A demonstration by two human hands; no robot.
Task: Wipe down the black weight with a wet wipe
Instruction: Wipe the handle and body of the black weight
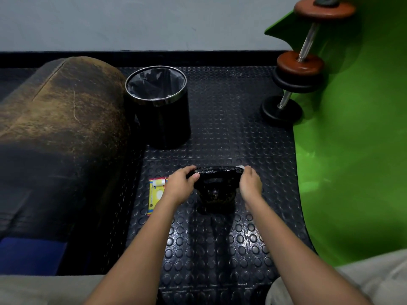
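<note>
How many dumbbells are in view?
2: one with brown plates leaning on the green wall, one black below it on the floor. Others may sit out of frame.

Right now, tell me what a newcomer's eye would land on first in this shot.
First, both hands at the centre of the studded floor mat: the left hand grips the black weight while the right hand holds a wet wipe to its right edge. Next, the bright green wall on the right with dumbbells leaning against it. Behind the hands stands a lined black bin, and a yellow wipe packet lies left of the weight.
</note>
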